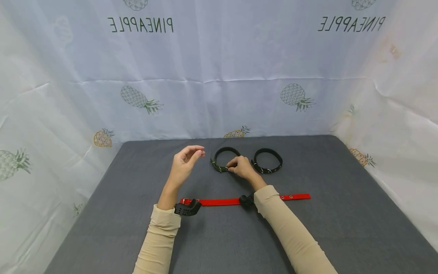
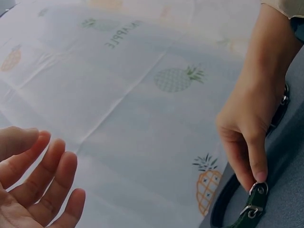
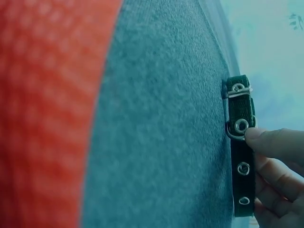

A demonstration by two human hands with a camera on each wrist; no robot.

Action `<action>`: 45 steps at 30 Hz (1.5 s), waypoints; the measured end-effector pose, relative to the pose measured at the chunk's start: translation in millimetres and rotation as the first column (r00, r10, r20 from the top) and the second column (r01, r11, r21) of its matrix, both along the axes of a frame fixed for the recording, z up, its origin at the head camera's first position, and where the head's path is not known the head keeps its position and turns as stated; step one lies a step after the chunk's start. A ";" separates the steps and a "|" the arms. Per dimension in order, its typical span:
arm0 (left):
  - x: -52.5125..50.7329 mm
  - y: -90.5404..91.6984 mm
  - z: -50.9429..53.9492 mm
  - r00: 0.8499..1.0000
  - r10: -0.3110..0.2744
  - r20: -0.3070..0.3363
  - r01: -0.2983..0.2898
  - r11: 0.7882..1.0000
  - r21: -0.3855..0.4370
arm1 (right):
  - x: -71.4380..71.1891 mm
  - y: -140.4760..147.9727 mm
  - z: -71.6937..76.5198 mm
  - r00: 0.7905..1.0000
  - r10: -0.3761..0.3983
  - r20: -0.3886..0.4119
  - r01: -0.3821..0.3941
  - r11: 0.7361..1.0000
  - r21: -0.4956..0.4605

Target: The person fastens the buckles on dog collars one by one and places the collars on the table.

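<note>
1. In the head view, we find the held loop (image 1: 219, 167), a dark buckled band standing on its edge near the far edge of the counter (image 1: 137, 213). The other loop (image 1: 272, 169) stands just beside it, toward the counter's right edge; we take the 2 as set out as a pair.
2. A red strap (image 1: 219, 202) lies straight and unfastened, roughly parallel to the far edge, perhaps so that its whole length is laid out.
3. Here the right arm (image 1: 294, 228) reaches forward across that strap; the right hand (image 1: 243, 167) slants inward, its grip pinched on the held loop. The left hand (image 1: 184, 161) hangs above the counter, fingers gently bent, holding nothing.
4. In the left wrist view, the left grip is empty, fingers slightly spread; whether thumb and forefinger touch, we cannot tell. The right hand's fingers point down at the band.
5. In the right wrist view, we see the thumb on the band's front by a metal ring (image 3: 236, 137), fingers behind; this clamped grip probably steadies the overlapped end.
</note>
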State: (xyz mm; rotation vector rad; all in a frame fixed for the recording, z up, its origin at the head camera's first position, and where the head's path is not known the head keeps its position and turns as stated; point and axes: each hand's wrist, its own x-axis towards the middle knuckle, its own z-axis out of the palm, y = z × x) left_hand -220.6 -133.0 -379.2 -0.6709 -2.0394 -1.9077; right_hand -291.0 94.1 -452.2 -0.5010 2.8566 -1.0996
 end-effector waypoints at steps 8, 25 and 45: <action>-2.9 0.2 1.6 0.999 0.004 -0.032 -0.004 1.000 0.003 | 2.5 7.8 7.8 1.000 0.009 -0.001 -0.009 1.000 -0.016; -4.7 -8.6 4.2 0.997 0.008 0.073 0.008 0.977 -0.213 | 21.6 41.3 28.5 0.998 0.051 -0.023 -0.053 0.992 -0.114; 0.6 -45.9 -19.0 0.986 0.005 0.165 0.076 0.874 -0.480 | 57.6 127.4 43.6 0.999 0.034 0.009 -0.033 0.997 -0.064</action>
